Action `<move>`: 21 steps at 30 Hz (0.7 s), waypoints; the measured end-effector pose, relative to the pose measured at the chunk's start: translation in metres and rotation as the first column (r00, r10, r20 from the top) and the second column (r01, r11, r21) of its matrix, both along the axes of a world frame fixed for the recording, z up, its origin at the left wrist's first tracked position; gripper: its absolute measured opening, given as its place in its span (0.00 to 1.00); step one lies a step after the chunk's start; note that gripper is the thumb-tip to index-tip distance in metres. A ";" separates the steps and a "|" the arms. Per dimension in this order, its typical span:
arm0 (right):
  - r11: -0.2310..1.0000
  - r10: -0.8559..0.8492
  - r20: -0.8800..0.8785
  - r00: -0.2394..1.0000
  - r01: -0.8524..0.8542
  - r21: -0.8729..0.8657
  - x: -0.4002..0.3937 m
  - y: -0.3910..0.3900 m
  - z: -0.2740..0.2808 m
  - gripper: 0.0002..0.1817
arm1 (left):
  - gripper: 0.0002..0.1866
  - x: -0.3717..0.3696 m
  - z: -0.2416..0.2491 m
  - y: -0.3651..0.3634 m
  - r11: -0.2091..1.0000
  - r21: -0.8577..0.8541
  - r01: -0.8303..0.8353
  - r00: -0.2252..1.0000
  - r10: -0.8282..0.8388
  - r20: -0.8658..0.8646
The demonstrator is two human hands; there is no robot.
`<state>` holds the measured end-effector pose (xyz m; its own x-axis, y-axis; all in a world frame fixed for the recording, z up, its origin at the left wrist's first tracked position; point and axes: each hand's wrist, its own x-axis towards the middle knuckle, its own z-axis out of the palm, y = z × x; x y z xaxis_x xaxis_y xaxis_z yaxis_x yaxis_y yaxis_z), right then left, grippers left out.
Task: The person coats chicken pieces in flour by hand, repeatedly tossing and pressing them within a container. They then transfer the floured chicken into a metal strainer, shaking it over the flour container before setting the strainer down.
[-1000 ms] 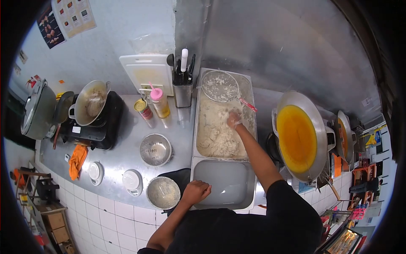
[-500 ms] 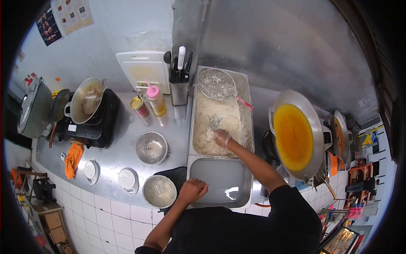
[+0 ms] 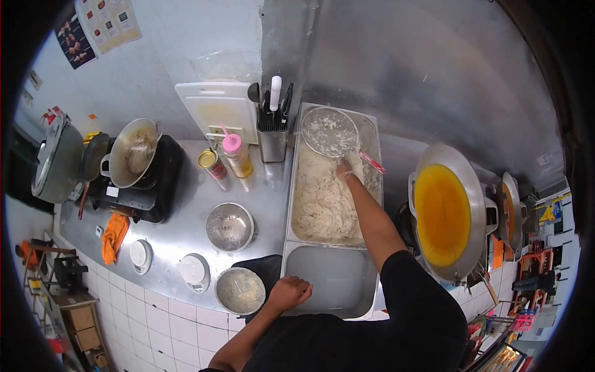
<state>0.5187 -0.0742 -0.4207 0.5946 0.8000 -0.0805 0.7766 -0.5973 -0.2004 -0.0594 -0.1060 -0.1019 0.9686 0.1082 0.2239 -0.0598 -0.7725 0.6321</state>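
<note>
My right hand (image 3: 344,170), in what looks like a clear glove, is down at the white flour (image 3: 322,201) in a deep metal tray (image 3: 291,214). It is near the back right of the flour, just below a round sieve (image 3: 330,132) with a red handle (image 3: 372,162). Its fingers are small and partly hidden. My left hand (image 3: 290,294) is bare and loosely closed, with nothing showing in it. It hovers by the left edge of a second tray of cloudy liquid (image 3: 331,279), beside a flour-dusted bowl (image 3: 240,290).
On my right stands a large wok of orange oil (image 3: 442,214). To the left are a steel bowl (image 3: 230,227), white scales (image 3: 194,271), a pink-lidded bottle (image 3: 236,155), a can (image 3: 212,164), a knife holder (image 3: 273,139) and a pan (image 3: 134,154) on a black stove (image 3: 162,180).
My right hand has moved from the middle of the flour towards the sieve at the back. The left hand stays closed in nearly the same place. The whole view has shifted slightly.
</note>
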 end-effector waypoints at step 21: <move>0.937 0.301 0.026 0.953 -0.291 -0.192 -0.216 -0.073 0.255 0.08 | 0.15 -0.004 -0.005 -0.004 0.997 -0.069 -0.039 0.996 0.045 0.077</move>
<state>0.3023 -0.1468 -0.1652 0.3408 0.9146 -0.2175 0.9304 -0.3613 -0.0614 -0.0637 -0.1097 -0.1069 0.9426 0.1659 0.2899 -0.0796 -0.7313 0.6774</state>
